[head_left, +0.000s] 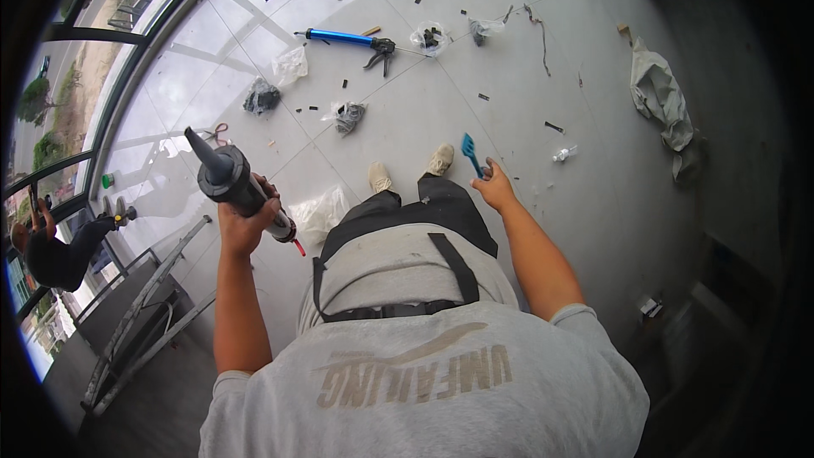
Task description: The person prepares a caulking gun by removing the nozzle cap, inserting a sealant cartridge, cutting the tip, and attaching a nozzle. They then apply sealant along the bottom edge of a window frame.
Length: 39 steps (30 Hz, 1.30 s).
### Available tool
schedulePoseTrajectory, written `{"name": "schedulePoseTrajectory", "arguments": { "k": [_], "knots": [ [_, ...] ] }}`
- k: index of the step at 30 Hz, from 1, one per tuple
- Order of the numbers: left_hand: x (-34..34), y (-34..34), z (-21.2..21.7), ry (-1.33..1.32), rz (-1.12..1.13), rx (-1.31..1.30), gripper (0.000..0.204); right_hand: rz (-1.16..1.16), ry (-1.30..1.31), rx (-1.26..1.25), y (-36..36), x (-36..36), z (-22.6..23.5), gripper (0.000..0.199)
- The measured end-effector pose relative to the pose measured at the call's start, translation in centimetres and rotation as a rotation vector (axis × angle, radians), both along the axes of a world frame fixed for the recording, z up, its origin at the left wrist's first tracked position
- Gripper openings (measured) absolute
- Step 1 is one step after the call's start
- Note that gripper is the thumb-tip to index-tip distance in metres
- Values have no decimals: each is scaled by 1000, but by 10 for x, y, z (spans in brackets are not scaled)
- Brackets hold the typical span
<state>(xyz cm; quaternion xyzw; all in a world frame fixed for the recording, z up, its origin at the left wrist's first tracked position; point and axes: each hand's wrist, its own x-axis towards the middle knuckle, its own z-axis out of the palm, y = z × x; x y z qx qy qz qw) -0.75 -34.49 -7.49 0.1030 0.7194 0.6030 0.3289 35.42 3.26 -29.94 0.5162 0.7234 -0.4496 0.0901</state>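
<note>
head: littered tiled floor [398, 131], windows [72, 92]

Bimanual posture.
Left hand [242, 229], at 9 o'clock, curls in a wrapping grip; right hand [494, 187], near 3 o'clock, pinches.

Outside left hand [244, 226]: I see a metal frame [144, 304] in the way.
Between hands: I have room over the shoes [439, 159]; a clear bag [320, 216] lies nearer the left.
Outside right hand [495, 187]: wide passage.
Beyond both: a blue caulking gun [339, 37].

A printed grey T-shirt [424, 365] tops black trousers [454, 216].
</note>
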Motion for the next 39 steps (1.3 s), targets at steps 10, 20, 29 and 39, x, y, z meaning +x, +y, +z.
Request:
{"name": "schedulePoseTrajectory", "arguments": {
  "k": [10, 20, 29, 39],
  "knots": [
    [-36, 24, -5, 72, -67, 138, 36, -295, -46, -182, 6, 44, 34, 44],
    [6, 170, 38, 433, -522, -325, 48, -12, 719, -278, 12, -112, 229, 55],
    [77, 309, 72, 755, -724, -497, 43, -11, 620, -37, 98, -125, 308, 60],
    [85, 400, 133, 282, -1008, -433, 49, 140, 1273, -478, 195, -81, 313, 70]
  ]
}}
